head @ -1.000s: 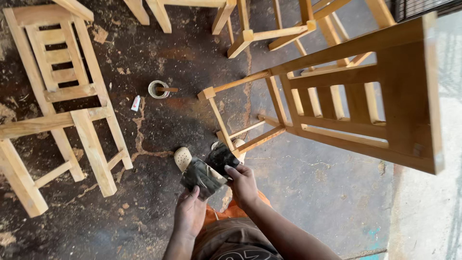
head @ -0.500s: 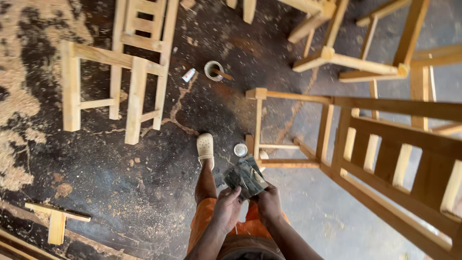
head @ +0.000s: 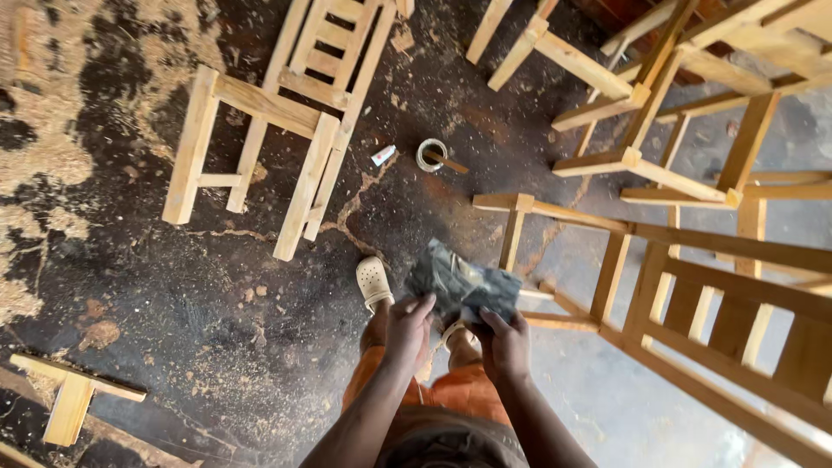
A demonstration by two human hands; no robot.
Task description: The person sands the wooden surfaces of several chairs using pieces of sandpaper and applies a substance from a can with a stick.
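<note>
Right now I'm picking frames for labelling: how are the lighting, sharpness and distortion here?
Head view: even daylight, no hard shadows. The pale floor at upper right looks washed out. The dark sheet, held by the left hand and the right hand, is slightly soft. The wooden chair frame at right stretches toward the edge, wide-angle distortion. The chair lying on the floor is reasonably sharp.

Dark grey sheet (head: 464,284), cream shoe (head: 373,281), orange trousers (head: 464,390), pale yellow wooden chair frames (head: 286,113), sawdust-speckled blackish floor (head: 173,303).

Rough dark abrasive sheet (head: 464,284), bare matt wooden chair frames (head: 286,130), dusty cracked floor (head: 199,312)
</note>
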